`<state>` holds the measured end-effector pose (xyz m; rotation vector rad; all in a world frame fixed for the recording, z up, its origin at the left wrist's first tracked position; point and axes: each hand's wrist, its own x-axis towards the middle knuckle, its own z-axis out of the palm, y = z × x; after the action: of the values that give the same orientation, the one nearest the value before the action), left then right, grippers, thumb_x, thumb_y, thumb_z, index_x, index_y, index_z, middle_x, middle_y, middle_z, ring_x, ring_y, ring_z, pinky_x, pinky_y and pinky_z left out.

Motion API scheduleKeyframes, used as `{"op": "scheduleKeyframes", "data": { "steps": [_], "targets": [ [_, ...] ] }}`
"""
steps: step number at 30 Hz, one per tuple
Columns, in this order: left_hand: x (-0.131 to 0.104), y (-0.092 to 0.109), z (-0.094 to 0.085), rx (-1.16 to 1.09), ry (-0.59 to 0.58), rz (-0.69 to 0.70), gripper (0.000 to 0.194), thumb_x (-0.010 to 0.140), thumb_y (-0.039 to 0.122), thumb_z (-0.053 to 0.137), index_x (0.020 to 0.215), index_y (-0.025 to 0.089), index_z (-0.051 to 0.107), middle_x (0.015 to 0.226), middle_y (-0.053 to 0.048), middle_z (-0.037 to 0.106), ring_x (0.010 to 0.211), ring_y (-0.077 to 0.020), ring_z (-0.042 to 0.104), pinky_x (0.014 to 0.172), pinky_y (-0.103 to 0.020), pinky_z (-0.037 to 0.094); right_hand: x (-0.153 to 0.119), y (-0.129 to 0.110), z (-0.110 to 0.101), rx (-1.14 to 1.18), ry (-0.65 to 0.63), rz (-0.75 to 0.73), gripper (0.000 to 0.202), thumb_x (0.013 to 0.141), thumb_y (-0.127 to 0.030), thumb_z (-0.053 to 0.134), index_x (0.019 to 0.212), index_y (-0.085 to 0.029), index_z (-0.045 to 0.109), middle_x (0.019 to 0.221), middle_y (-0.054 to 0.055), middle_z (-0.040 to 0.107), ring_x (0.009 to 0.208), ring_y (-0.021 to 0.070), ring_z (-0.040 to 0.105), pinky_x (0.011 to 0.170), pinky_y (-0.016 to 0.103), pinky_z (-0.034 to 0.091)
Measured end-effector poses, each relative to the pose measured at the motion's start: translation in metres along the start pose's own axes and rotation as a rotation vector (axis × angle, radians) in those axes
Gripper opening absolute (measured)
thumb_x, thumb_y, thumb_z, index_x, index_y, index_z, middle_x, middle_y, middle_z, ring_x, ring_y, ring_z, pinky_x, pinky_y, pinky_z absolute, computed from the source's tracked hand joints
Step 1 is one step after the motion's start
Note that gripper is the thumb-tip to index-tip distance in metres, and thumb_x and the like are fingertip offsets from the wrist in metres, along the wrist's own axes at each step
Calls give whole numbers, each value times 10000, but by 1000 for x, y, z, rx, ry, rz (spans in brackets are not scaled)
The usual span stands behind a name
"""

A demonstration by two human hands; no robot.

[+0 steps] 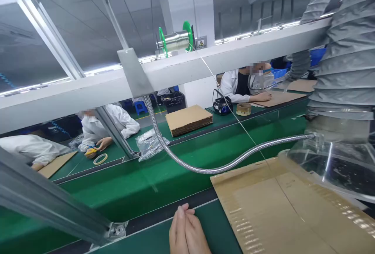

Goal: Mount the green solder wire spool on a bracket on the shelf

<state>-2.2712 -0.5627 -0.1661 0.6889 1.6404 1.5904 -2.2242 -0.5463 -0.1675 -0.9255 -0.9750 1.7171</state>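
Note:
At the bottom centre, over the green bench edge, my left hand (177, 232) and my right hand (195, 233) are pressed against each other. Their fingers are closed together, and no object shows in either hand. Just to the right of them lies a tan cardboard sheet (281, 207) with shiny tape along its edges. A thin wire (243, 127) runs down over the cardboard from a spool (175, 41) with green flanges on the beam above.
A flexible metal hose (187, 166) arcs ahead towards a clear hood (340, 160) at the right. A metal post (52, 203) stands at the left. Beyond the green conveyor (140, 185) are a cardboard stack (190, 119), tape rolls, a plastic bag and several people in white coats.

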Motion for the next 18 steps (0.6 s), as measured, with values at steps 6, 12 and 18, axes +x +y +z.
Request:
{"op": "scheduleKeyframes", "data": {
  "steps": [6,12,18],
  "targets": [
    [-16,9,10,-20,113,39,490,785,655,625,867,183,728,1021,-145,734,1154,-353,631,1078,-475,460,-4,-2,2,-16,-36,-14,358,867,-504,665,813,-157,731,836,92,708,863,242,678,770,349,551],
    [-22,2,44,-55,254,155,497,765,707,602,706,217,661,1085,-171,716,1397,-390,422,1207,-540,293,-13,-15,-6,-97,-32,-26,283,977,-397,599,1118,-159,657,1110,63,667,926,191,660,801,355,579],
    [-12,-15,15,-74,208,15,441,790,622,668,904,199,719,1089,-132,730,1157,-309,643,1051,-408,516,-17,-24,-7,-145,-22,-34,303,977,-380,599,1197,-174,635,1216,76,628,1021,230,642,856,391,574]
  ]
}}
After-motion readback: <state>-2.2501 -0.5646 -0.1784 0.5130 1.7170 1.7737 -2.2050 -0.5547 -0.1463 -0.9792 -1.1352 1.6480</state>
